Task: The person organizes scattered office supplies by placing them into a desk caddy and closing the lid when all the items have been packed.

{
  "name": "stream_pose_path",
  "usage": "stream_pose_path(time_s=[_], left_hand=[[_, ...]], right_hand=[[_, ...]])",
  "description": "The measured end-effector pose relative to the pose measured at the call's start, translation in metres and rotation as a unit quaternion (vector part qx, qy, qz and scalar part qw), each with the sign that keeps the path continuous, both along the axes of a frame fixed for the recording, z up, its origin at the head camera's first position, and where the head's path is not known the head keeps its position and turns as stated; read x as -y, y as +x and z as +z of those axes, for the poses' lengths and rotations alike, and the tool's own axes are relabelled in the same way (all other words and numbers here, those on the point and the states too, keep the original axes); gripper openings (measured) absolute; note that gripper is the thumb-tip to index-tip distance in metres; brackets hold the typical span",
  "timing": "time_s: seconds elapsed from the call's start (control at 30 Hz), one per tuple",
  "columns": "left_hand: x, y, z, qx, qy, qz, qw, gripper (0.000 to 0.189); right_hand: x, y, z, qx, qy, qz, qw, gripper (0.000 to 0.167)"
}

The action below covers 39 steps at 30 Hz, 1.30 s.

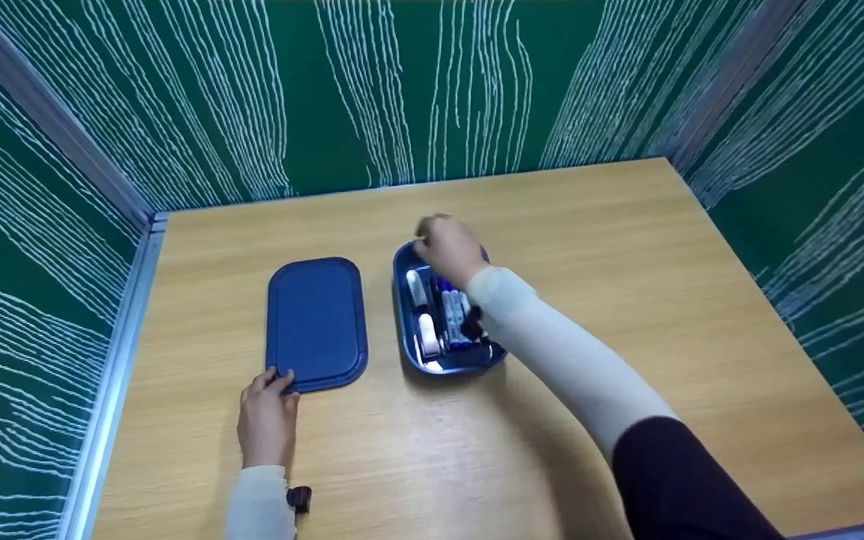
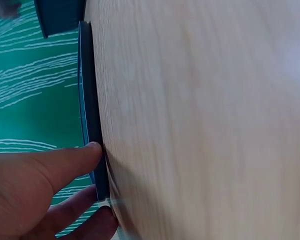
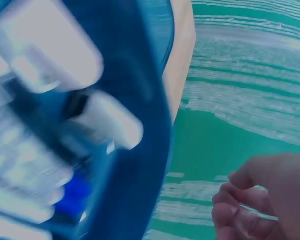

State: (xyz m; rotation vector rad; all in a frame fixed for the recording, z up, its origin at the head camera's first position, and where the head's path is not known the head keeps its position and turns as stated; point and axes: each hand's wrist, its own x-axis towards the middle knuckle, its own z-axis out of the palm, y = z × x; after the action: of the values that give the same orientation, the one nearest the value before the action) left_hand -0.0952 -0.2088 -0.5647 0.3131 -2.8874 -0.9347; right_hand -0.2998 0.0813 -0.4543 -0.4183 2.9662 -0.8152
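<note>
A dark blue box (image 1: 450, 370) stands uncovered on the table, holding several markers (image 1: 453, 319) and white-capped items (image 1: 427, 335) whose kind I cannot tell. Its flat blue lid (image 1: 316, 322) lies to the left. My left hand (image 1: 267, 424) holds the lid's near left corner, thumb against the near edge and fingers round the side; the left wrist view shows this thumb (image 2: 85, 157) close up. Over the box's far end hovers my right hand (image 1: 451, 247), blurred. In the right wrist view the right hand (image 3: 265, 200) has loosely bent fingers, with nothing visible in them.
The wooden table (image 1: 402, 465) carries the box and lid. Green panels (image 1: 417, 97) with white wavy lines enclose its back and sides. A metal rail (image 1: 113, 375) runs along the left edge. Black wrist cameras (image 1: 299, 499) are strapped over the pale sleeves.
</note>
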Motion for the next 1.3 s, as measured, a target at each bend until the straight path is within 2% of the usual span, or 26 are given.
stream_pose_path(time_s=[0.1, 0.2, 0.33, 0.43, 0.6, 0.73, 0.9, 1.17, 1.3], left_hand=[[0.002, -0.001, -0.001, -0.004, -0.004, 0.002, 1.0000, 0.036], [0.003, -0.002, -0.003, -0.015, -0.007, 0.003, 0.9999, 0.036], [0.001, -0.004, -0.005, -0.027, -0.007, 0.010, 0.9996, 0.035], [-0.001, -0.007, -0.007, -0.036, -0.006, 0.010, 0.9993, 0.034], [-0.002, -0.011, -0.009, -0.046, -0.008, 0.006, 0.9989, 0.034], [0.001, -0.010, -0.009, -0.044, -0.007, 0.016, 0.9989, 0.034], [0.005, -0.011, -0.009, -0.053, -0.003, 0.023, 0.9983, 0.034], [0.010, -0.015, -0.010, -0.053, 0.020, 0.020, 0.9982, 0.033], [0.016, -0.018, -0.013, -0.070, 0.025, 0.027, 0.9969, 0.032]], right_hand=[[0.033, -0.015, 0.004, 0.007, -0.005, 0.031, 0.9995, 0.024], [0.064, -0.028, 0.000, 0.029, -0.013, 0.060, 0.9977, 0.028], [0.096, -0.041, -0.018, 0.072, -0.006, 0.088, 0.9935, 0.037], [0.110, -0.050, -0.039, 0.094, 0.010, 0.077, 0.9925, 0.042], [0.120, -0.062, -0.071, 0.101, 0.055, 0.049, 0.9922, 0.041], [0.128, -0.065, -0.090, 0.101, 0.082, 0.061, 0.9897, 0.031], [0.136, -0.069, -0.097, 0.075, 0.066, 0.073, 0.9923, 0.027], [0.137, -0.075, -0.100, 0.097, 0.035, 0.049, 0.9934, 0.030], [0.137, -0.077, -0.101, 0.100, 0.020, 0.037, 0.9941, 0.032]])
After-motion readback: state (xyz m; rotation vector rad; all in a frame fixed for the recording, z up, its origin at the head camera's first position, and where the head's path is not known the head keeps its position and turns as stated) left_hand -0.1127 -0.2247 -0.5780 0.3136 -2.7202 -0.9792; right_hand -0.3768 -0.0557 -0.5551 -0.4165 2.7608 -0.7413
